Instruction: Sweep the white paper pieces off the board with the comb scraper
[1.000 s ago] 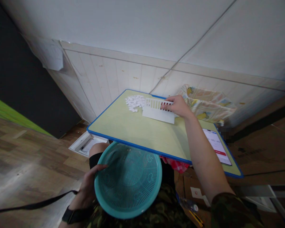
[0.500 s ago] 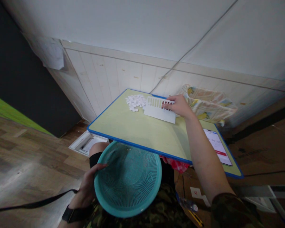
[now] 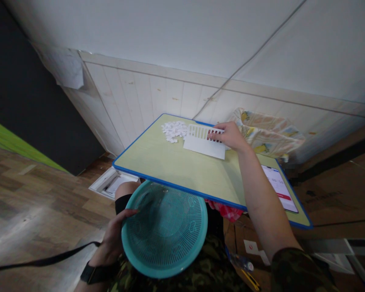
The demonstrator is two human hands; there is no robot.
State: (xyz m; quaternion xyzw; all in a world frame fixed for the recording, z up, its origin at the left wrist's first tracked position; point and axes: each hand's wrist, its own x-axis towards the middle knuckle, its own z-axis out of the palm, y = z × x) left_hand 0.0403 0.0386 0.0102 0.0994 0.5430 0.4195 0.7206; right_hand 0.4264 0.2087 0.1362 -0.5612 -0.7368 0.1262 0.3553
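Observation:
My left hand grips the rim of a round teal mesh basket, held over my lap just below the near edge of a small yellow-green table with a blue border. Reaching across to the table's far side, my right hand closes its fingers on a white slotted plastic tray. A pile of small white pieces lies on the table just left of that tray.
A phone with a lit screen lies at the table's right end. A patterned cushion leans on the white panelled wall behind. A white box sits on the wood floor; a black strap runs leftward.

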